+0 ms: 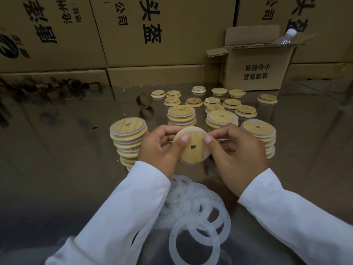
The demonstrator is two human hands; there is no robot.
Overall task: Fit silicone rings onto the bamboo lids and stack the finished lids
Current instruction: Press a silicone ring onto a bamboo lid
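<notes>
Head view: left hand (pixel 159 148) and right hand (pixel 236 150) pinch lid (pixel 193 145), thumbs seating ring (pixel 207 156) around its rim.

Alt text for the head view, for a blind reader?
The left hand and right hand hold a bamboo lid with a silicone ring around its edge. Four stacks of ringed lids stand behind it; loose rings lie nearer the person.

Wall of stacked brown cartons (pixel 162 31) with black printed characters, dim even light, dark glossy tabletop (pixel 57 159) mirroring the cartons, small open carton (pixel 256 69) back right, plastic bottle (pixel 286 36) upright inside it, loose cardboard tube cores (pixel 47 86) back left
</notes>
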